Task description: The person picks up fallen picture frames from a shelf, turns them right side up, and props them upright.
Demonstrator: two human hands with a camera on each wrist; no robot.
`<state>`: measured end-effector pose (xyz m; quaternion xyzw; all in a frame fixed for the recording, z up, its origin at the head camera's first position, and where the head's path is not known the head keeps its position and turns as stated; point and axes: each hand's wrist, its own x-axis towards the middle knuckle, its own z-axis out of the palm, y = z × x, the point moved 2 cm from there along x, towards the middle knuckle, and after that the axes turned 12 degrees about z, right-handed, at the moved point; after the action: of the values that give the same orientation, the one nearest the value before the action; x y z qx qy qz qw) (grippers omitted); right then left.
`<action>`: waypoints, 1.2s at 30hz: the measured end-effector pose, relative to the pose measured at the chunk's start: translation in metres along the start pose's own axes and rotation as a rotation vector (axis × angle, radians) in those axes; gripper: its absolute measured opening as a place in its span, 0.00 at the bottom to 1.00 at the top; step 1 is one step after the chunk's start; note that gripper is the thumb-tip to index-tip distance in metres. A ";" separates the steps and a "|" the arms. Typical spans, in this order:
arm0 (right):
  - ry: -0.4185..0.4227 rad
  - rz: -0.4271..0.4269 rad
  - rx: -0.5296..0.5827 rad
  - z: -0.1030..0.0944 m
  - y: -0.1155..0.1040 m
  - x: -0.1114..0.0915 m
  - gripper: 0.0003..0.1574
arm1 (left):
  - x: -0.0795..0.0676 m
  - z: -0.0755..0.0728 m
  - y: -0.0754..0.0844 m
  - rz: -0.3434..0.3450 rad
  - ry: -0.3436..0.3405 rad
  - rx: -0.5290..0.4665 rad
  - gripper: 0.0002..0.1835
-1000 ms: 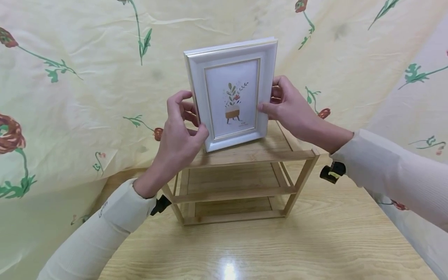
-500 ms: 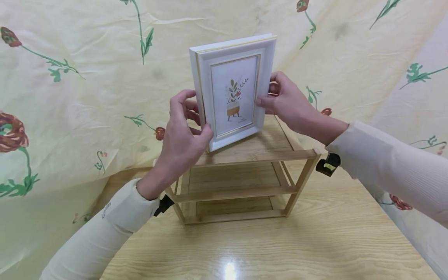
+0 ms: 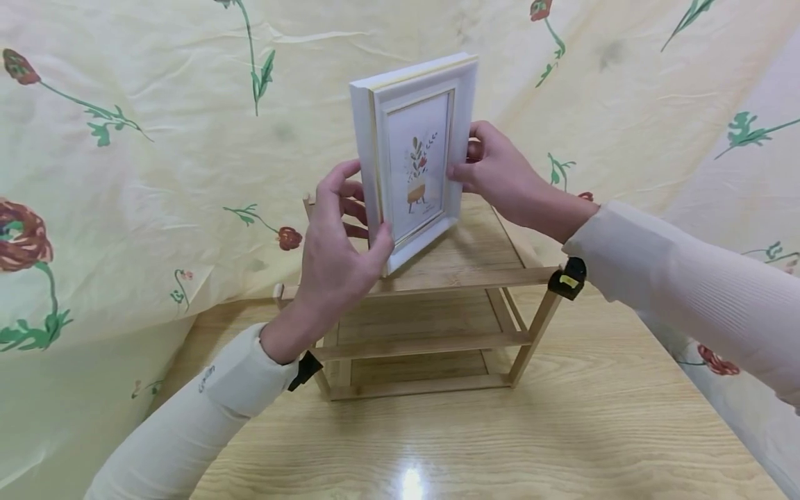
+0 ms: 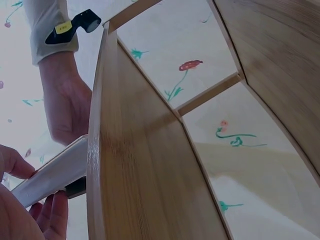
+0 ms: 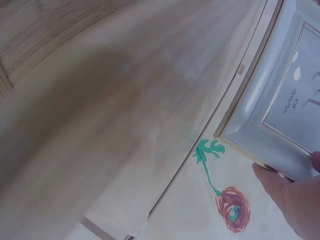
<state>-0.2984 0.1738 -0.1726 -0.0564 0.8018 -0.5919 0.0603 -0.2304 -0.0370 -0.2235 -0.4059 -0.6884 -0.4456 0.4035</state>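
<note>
A white picture frame (image 3: 378,139) with gold trim and a potted-plant print stands near upright over the top shelf of a wooden rack (image 3: 475,243), its face angled toward the right. My left hand (image 3: 337,243) grips its left edge, thumb in front and fingers behind. At the opposite edge my right hand (image 3: 506,173) pinches it, thumb on the front border. In the left wrist view the picture frame (image 4: 60,170) shows its edge between thumb and fingers, with a dark piece behind it. The right wrist view has the picture frame's corner (image 5: 245,117) close by the shelf.
The rack has lower shelves (image 3: 412,316) under the top one and stands on a wood-grain table (image 3: 500,444). Cream cloth (image 3: 187,139) printed with red flowers hangs behind and on both sides. Each wrist carries a small black camera (image 3: 567,278).
The picture frame has turned, its left side coming nearer and its right side going back, so more of its left edge shows. My right hand has moved left and slightly up; my left hand slightly right.
</note>
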 end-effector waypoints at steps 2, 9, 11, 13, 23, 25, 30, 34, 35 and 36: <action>-0.002 -0.004 0.004 0.001 0.000 0.002 0.31 | 0.000 0.001 0.001 0.019 -0.007 0.005 0.35; -0.026 -0.039 -0.006 0.001 -0.003 0.006 0.32 | 0.000 0.008 0.008 0.073 -0.022 0.021 0.36; -0.038 -0.046 -0.009 0.001 -0.004 0.007 0.32 | 0.001 0.010 0.010 0.082 -0.016 0.015 0.36; -0.050 -0.049 -0.004 0.001 -0.005 0.009 0.32 | 0.001 0.012 0.011 0.090 -0.010 0.010 0.36; -0.104 -0.075 0.018 0.005 -0.005 0.019 0.32 | 0.001 0.024 0.018 0.084 -0.030 0.005 0.38; -0.112 -0.077 0.009 0.008 -0.006 0.020 0.33 | 0.001 0.026 0.019 0.089 -0.028 0.005 0.38; -0.139 -0.103 -0.036 0.012 -0.008 0.023 0.28 | 0.002 0.033 0.023 0.122 -0.026 0.010 0.39; -0.184 -0.171 -0.030 0.018 -0.009 0.023 0.20 | 0.002 0.037 0.026 0.153 -0.031 0.046 0.39; -0.192 -0.183 -0.020 0.020 -0.009 0.023 0.19 | 0.002 0.037 0.027 0.157 -0.031 0.050 0.39; -0.196 -0.192 -0.016 0.021 -0.009 0.023 0.19 | 0.002 0.038 0.027 0.157 -0.030 0.055 0.39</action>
<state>-0.3173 0.1478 -0.1704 -0.1910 0.7878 -0.5800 0.0807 -0.2133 0.0067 -0.2242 -0.4542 -0.6721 -0.3875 0.4380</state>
